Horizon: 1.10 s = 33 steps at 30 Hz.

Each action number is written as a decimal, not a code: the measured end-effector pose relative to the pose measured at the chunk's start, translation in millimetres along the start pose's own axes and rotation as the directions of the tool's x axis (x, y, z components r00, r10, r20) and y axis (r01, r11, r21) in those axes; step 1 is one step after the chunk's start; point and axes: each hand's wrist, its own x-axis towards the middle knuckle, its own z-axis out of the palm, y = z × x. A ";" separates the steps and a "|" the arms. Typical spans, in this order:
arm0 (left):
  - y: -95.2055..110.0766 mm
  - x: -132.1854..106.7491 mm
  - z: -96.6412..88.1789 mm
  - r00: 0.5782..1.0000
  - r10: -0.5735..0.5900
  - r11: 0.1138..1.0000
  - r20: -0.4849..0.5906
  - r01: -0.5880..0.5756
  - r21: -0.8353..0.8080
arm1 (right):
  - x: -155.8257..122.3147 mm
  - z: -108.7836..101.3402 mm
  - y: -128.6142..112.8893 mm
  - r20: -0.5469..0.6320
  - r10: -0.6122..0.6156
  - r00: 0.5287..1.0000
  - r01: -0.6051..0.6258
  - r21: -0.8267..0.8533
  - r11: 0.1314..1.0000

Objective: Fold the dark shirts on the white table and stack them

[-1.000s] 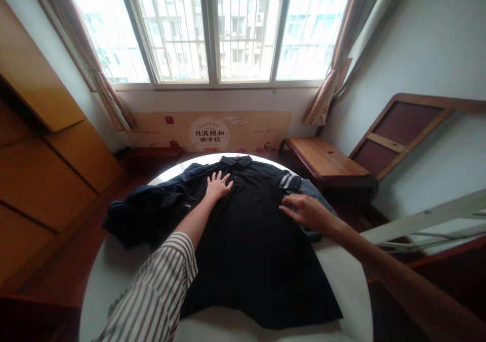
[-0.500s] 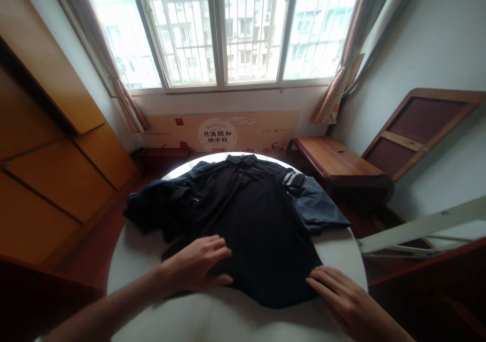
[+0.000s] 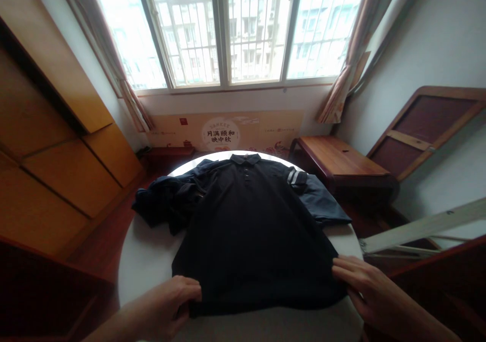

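A black polo shirt lies spread over the round white table, its collar at the far side and its hem toward me. My left hand is closed on the shirt's near left corner. At the near right corner my right hand pinches the hem's edge. Two white stripes mark the shirt's right sleeve. The hem runs fairly straight between my hands, and the body looks mostly smooth.
Dark clothing lies bunched at the table's left. A folded blue-grey garment sits at the right, partly under the sleeve. A wooden side table stands beyond, with yellow cabinets to the left.
My left hand has moved down and left and closed on the shirt's corner. My right hand has shifted slightly right. The bottom of the shirt is now spread wider and straighter.
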 end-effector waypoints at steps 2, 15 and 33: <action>3.1 2.0 -9.9 0.998 0.056 0.998 0.024 -0.055 -0.037 | 1.3 -3.0 -0.9 0.110 -0.010 0.994 0.008 0.019 1.000; -114.1 182.6 -203.8 0.653 -0.553 0.695 -0.517 0.704 0.146 | 183.4 74.1 -137.6 0.213 -0.490 0.845 0.442 0.236 0.865; -179.3 181.9 -255.3 0.380 -0.592 0.655 -0.711 0.741 -0.149 | 181.8 109.0 -143.7 0.214 -0.494 0.843 0.373 0.430 0.822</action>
